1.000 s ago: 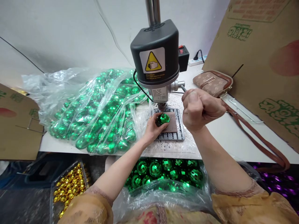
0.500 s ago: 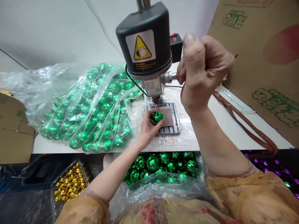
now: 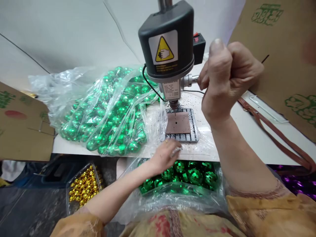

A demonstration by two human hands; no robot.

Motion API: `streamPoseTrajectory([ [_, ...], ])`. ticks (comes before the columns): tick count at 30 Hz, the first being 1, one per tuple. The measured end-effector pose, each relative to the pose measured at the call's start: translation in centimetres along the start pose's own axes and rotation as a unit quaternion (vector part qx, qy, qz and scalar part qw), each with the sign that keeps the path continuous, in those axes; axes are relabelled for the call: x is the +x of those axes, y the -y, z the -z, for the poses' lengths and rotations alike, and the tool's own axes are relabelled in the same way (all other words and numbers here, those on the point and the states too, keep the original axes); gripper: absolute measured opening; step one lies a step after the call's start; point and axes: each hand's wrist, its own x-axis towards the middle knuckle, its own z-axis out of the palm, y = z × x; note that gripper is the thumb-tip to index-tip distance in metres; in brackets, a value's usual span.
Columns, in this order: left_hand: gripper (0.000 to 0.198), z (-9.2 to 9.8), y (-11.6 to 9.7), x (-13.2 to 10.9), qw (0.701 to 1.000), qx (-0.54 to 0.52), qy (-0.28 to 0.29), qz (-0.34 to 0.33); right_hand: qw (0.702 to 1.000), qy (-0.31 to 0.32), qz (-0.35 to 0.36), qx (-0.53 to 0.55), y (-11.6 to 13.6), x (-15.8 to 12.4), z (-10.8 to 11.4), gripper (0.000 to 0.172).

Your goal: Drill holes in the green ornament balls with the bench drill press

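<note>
My right hand is a closed fist around the metal feed lever of a small black drill press, raised beside its head. The drill bit hangs above a bare brown pad with a hole in it, lying on the slotted base plate. My left hand is palm down at the table's front edge, fingers loosely stretched, just over an open plastic bag of green faceted balls in my lap. I see no ball in that hand.
A big clear bag of green balls lies on the white table left of the drill. Cardboard sheets stand at left and right. A brown strap crosses the right side. Below are a tray of gold beads and purple balls.
My left hand has left the pad, where it held a green ball under the bit, and dropped to the bag in my lap. The right hand raised the lever.
</note>
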Motion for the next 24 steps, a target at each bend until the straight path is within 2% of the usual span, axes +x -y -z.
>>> streamPoseTrajectory([
  [2,0.019,2.4,3.0,1.0,0.994,0.052,-0.080,0.056,1.000,-0.006,0.001,0.012,-0.5,-0.1,0.1,0.051],
  [3,0.022,3.6,4.6,1.5,0.988,0.086,-0.093,0.084,1.000,-0.007,-0.002,0.012,-0.6,-0.1,0.1,0.052],
  [4,0.024,4.7,6.0,1.8,0.984,0.119,-0.082,0.107,1.000,-0.008,-0.007,0.006,-0.7,-0.2,0.1,0.053],
  [7,0.028,7.4,8.9,2.1,0.965,0.212,0.018,0.153,0.999,-0.005,-0.037,-0.019,-0.6,-0.4,0.3,0.052],
  [9,0.027,8.6,9.6,1.9,0.943,0.266,0.060,0.189,0.999,-0.003,-0.043,-0.018,-0.3,-0.6,0.4,0.050],
  [12,0.021,9.7,10.0,1.6,0.917,0.304,0.073,0.247,0.999,-0.006,-0.039,-0.011,0.0,-0.6,0.4,0.049],
  [16,0.026,10.5,10.6,2.5,0.900,0.304,0.107,0.292,0.999,-0.007,-0.039,-0.005,0.2,-0.5,0.3,0.050],
  [20,0.029,10.4,10.6,3.9,0.897,0.286,0.157,0.298,0.999,0.000,-0.034,-0.010,0.3,-0.4,0.4,0.049],
  [21,0.028,10.3,10.2,4.1,0.905,0.274,0.147,0.291,1.000,-0.001,-0.030,-0.005,0.3,-0.4,0.4,0.048],
  [22,0.028,10.1,9.7,4.3,0.920,0.254,0.110,0.279,1.000,0.000,-0.022,0.006,0.3,-0.4,0.4,0.048],
  [24,0.026,9.5,8.1,4.6,0.954,0.171,-0.031,0.245,1.000,0.000,-0.004,0.031,0.1,-0.4,0.4,0.048],
])
